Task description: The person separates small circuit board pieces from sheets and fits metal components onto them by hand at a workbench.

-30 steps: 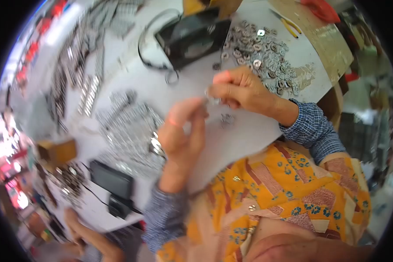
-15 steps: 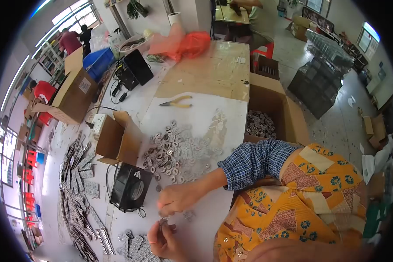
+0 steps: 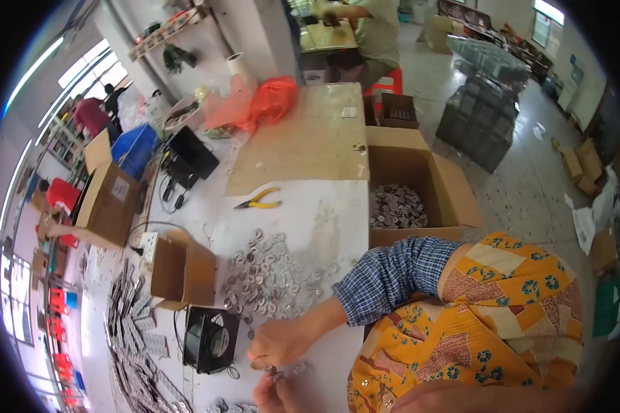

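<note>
My right hand (image 3: 280, 344), below a blue checked sleeve, is closed with its fingertips pinched together beside the small black fan (image 3: 211, 339). Just under it, at the bottom of the view, my left hand (image 3: 275, 394) pinches a small grey metal piece (image 3: 277, 376). The fingertips of both hands meet at this piece, and the right fingers partly hide it. A few loose pieces (image 3: 300, 372) lie right of the hands. Above them spreads a heap of small round metal and clear parts (image 3: 258, 279) on the white table (image 3: 324, 206).
Long strips of grey parts (image 3: 134, 351) lie at the left. Yellow-handled pliers (image 3: 260, 199) rest above the heap. A small open carton (image 3: 179, 268) stands behind the fan. At the table's right edge, a large carton (image 3: 420, 141) holds many round parts. Other people are further back.
The view has tilted up, so the table and hands sit lower in it. Both hands stay together at the small piece, the right now closer over the left.
</note>
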The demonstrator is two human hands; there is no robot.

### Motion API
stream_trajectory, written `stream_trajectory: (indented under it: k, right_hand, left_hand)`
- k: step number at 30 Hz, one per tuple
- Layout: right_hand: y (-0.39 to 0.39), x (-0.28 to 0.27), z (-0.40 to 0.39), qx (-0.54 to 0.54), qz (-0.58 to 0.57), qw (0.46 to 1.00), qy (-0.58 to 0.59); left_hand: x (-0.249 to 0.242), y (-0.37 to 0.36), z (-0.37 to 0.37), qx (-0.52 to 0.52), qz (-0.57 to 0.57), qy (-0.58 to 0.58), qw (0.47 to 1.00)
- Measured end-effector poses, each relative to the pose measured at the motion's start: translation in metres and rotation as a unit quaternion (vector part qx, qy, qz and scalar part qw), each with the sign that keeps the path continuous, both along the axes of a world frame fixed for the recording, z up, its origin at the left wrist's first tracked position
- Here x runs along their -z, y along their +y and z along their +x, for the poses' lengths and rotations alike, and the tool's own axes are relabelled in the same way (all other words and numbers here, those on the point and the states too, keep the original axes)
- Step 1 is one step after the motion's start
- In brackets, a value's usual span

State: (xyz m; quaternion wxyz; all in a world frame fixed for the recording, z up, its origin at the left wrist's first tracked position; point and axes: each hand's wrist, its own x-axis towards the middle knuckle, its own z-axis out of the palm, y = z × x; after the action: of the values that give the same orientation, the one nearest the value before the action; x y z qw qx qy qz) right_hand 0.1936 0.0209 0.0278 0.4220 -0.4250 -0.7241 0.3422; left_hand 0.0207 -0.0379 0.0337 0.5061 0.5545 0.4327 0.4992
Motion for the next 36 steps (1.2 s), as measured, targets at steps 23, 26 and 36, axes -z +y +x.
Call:
stream_trajectory:
  k: [23, 26, 36]
  right_hand:
    - [0.019, 0.024, -0.008, -0.002, 0.116, 0.993, -0.016]
    - [0.012, 0.02, -0.01, 0.023, 0.161, 0.986, -0.025]
    - [-0.053, -0.058, 0.111, 0.393, 0.331, 0.858, 0.023]
  left_hand:
    - [-0.001, 0.015, -0.004, 0.048, -0.019, 0.065, 0.997]
    - [-0.007, 0.014, 0.002, 0.042, -0.053, -0.072, 0.995]
    - [0.022, 0.023, -0.012, 0.017, 0.001, 0.01, 1.0]
